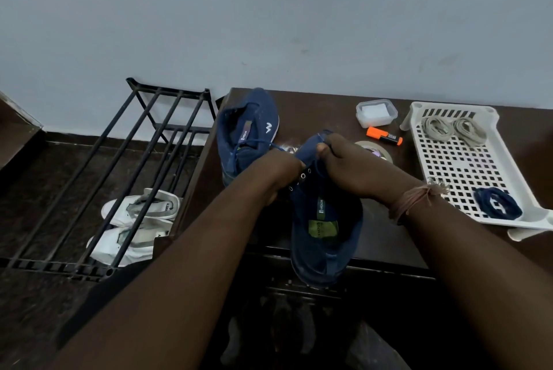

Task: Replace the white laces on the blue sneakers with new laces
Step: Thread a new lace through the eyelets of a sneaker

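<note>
While the near blue sneaker [324,220] lies on the dark bench [329,109] with its long axis running away from the person, heel nearest, both hands meet over its eyelet rows toward the toe. The right hand [353,166] pinches a thin blue lace [320,136] above the tongue, fingers curled; the left hand [278,169] grips the shoe's left side. A second blue sneaker [248,130] lies just beyond, and a white tray [466,166] to the right holds coiled laces.

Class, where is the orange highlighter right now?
In the head view, the orange highlighter lies on the dark table, right of centre, between the clear lidded box and the white tray.
</note>
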Demonstrator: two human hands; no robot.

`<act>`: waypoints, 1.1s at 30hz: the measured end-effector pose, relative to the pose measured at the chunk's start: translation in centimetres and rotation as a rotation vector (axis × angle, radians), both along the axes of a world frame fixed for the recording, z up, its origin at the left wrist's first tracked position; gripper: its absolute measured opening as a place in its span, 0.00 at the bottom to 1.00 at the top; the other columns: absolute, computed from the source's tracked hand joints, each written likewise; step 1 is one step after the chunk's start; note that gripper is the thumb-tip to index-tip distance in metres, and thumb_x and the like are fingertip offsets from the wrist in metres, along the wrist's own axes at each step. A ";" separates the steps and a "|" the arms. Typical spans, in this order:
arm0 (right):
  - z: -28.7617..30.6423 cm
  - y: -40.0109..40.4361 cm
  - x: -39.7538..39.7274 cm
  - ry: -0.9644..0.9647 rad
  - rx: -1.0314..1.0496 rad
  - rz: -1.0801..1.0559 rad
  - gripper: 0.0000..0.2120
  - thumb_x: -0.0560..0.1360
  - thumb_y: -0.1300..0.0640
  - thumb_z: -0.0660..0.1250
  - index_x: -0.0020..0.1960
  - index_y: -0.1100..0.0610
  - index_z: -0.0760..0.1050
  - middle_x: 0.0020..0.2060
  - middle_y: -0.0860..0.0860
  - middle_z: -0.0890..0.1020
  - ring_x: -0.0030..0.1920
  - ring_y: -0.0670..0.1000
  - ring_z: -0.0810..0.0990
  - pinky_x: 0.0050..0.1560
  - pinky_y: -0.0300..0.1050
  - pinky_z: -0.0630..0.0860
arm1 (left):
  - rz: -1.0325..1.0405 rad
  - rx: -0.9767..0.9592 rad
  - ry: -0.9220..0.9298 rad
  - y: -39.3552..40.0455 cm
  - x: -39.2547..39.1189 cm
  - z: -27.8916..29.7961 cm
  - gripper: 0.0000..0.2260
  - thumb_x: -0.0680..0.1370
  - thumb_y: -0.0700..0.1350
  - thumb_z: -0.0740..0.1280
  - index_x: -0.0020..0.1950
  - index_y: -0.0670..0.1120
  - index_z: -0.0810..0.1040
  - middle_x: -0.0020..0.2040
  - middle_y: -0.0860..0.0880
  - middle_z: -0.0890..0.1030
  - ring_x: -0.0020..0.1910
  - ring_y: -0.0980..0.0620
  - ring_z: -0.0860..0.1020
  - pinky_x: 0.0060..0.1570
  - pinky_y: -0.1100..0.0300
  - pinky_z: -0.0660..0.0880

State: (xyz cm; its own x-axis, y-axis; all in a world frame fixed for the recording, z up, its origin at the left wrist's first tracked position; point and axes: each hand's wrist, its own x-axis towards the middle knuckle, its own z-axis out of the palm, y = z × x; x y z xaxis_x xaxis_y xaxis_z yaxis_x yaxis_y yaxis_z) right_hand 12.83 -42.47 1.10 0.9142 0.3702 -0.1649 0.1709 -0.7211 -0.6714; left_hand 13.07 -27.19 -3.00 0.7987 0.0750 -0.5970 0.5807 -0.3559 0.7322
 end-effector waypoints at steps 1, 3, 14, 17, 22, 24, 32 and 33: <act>-0.3 0.0 0.2 -0.038 -0.015 0.008 0.13 0.85 0.54 0.53 0.43 0.52 0.68 0.35 0.48 0.73 0.36 0.46 0.71 0.38 0.37 0.67 | -0.021 0.048 -0.017 0.1 0.2 0.0 0.05 0.77 0.40 0.67 0.47 0.39 0.81 0.38 0.43 0.81 0.33 0.48 0.76 0.36 0.56 0.73; -0.8 0.0 0.7 -0.056 -0.072 0.009 0.14 0.85 0.54 0.53 0.46 0.56 0.72 0.37 0.49 0.74 0.37 0.48 0.73 0.38 0.44 0.66 | -0.075 0.159 -0.073 0.2 0.4 0.1 0.08 0.75 0.40 0.70 0.50 0.37 0.83 0.44 0.41 0.85 0.36 0.46 0.79 0.39 0.55 0.75; 0.5 -1.7 1.5 -0.167 -0.141 -0.068 0.07 0.80 0.59 0.62 0.44 0.58 0.73 0.35 0.52 0.76 0.36 0.49 0.75 0.34 0.44 0.67 | -0.208 0.415 -0.265 0.3 1.0 0.0 0.09 0.73 0.47 0.74 0.48 0.42 0.86 0.44 0.43 0.85 0.45 0.43 0.85 0.48 0.45 0.83; -0.3 -1.4 0.9 -0.189 -0.179 -0.049 0.09 0.77 0.56 0.66 0.43 0.54 0.84 0.38 0.51 0.83 0.41 0.51 0.81 0.42 0.45 0.77 | -0.144 0.329 -0.184 0.2 1.1 -0.6 0.09 0.75 0.43 0.73 0.51 0.39 0.84 0.44 0.42 0.85 0.43 0.44 0.84 0.39 0.54 0.82; -1.2 0.2 0.4 -0.263 -0.297 -0.029 0.08 0.75 0.58 0.66 0.43 0.53 0.84 0.31 0.47 0.76 0.35 0.49 0.75 0.29 0.32 0.63 | 0.007 0.106 -0.079 0.2 0.8 -1.0 0.17 0.69 0.41 0.70 0.55 0.35 0.82 0.48 0.39 0.85 0.39 0.46 0.80 0.39 0.54 0.77; -1.9 0.7 0.4 -0.219 -0.328 -0.031 0.08 0.76 0.57 0.65 0.39 0.52 0.80 0.31 0.48 0.75 0.34 0.51 0.75 0.32 0.38 0.68 | 0.022 0.079 -0.066 0.2 0.7 -0.9 0.11 0.75 0.38 0.69 0.55 0.35 0.81 0.46 0.39 0.83 0.36 0.49 0.77 0.35 0.58 0.73; -3.6 1.6 0.3 -0.164 -0.422 -0.101 0.12 0.77 0.50 0.63 0.51 0.57 0.80 0.47 0.55 0.82 0.48 0.57 0.81 0.50 0.50 0.79 | 0.077 0.029 -0.041 0.3 1.2 -1.3 0.11 0.79 0.37 0.67 0.59 0.36 0.81 0.49 0.39 0.84 0.40 0.49 0.79 0.40 0.56 0.75; -3.3 1.7 0.7 -0.127 -0.439 -0.103 0.13 0.78 0.50 0.63 0.53 0.57 0.80 0.50 0.56 0.82 0.50 0.57 0.81 0.53 0.50 0.79 | 0.071 0.014 -0.046 0.2 1.1 -1.2 0.11 0.79 0.37 0.67 0.59 0.35 0.80 0.50 0.39 0.84 0.41 0.48 0.79 0.41 0.56 0.75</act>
State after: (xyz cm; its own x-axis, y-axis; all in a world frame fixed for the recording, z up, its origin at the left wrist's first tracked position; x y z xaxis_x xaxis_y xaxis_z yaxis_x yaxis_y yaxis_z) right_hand 13.51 -40.76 -2.19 0.9656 0.1967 -0.1702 0.1446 -0.9498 -0.2773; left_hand 14.19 -26.95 -4.21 0.8176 0.1405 -0.5585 0.5708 -0.3254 0.7538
